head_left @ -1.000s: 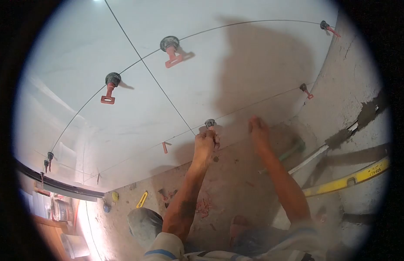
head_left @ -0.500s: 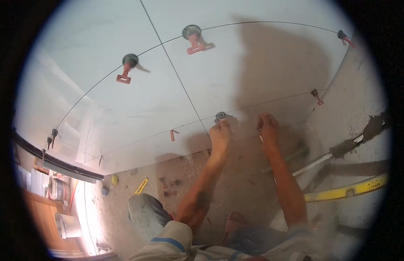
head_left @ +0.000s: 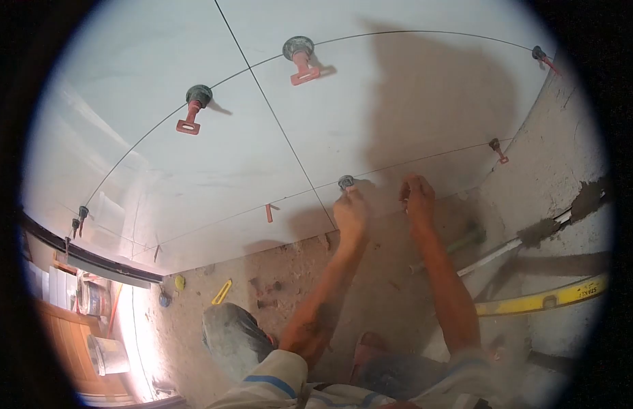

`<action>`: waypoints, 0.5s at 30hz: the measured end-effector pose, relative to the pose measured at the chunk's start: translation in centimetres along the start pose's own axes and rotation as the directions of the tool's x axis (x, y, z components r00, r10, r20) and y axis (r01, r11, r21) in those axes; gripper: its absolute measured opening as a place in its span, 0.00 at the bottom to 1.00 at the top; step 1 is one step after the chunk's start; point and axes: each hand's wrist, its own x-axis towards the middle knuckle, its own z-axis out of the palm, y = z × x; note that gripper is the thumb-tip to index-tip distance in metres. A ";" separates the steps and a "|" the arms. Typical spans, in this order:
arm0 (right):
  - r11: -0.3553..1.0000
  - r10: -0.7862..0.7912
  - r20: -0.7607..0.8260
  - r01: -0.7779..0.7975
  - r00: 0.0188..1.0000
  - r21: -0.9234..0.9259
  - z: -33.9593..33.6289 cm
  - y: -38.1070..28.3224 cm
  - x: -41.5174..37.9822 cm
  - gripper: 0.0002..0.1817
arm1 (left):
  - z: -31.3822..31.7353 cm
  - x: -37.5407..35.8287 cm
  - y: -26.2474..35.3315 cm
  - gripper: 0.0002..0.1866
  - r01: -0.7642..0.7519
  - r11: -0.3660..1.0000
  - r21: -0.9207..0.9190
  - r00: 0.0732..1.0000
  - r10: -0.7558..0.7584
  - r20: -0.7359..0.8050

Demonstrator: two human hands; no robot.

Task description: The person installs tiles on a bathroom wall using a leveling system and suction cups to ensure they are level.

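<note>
Large white wall tiles (head_left: 214,170) meet along thin joints. A tile leveler with a dark round cap (head_left: 346,181) sits on the lower joint, and my left hand (head_left: 350,206) is closed on its reddish handle, mostly hidden by the fingers. To the right, my right hand (head_left: 417,196) is held close to the tile with its fingers curled; what it holds, if anything, I cannot make out. Two more levelers, a left one (head_left: 196,99) and a right one (head_left: 301,51), with red handles, stick out from the upper joint. A reddish clip (head_left: 269,213) stands in the lower joint.
A yellow spirit level (head_left: 548,300) lies at the right, below a pale strip (head_left: 490,257) along the rough wall. A yellow cutter-like tool (head_left: 222,292) and dark bits (head_left: 267,293) lie on the floor. At far left stands a bucket (head_left: 106,354).
The view has shifted slightly. My left hand stays at the same leveler with its wrist turned a little to the right, and my right hand has moved only slightly.
</note>
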 end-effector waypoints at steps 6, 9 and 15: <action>0.994 0.017 -0.028 -0.014 0.999 0.105 -0.1 0.1 0.4 0.12 | -0.4 -2.0 3.2 0.18 0.061 0.983 -0.174 0.997 -0.053 0.049; 0.999 0.029 -0.002 -0.029 1.000 -0.021 0.5 -0.5 -0.3 0.16 | -0.3 -2.9 5.1 0.18 0.148 0.971 -0.186 0.989 -0.143 0.036; 0.993 -0.096 -0.041 0.093 0.995 -0.075 0.6 0.2 0.1 0.13 | 0.5 -6.6 -2.1 0.18 0.104 0.994 0.036 0.976 -0.109 0.190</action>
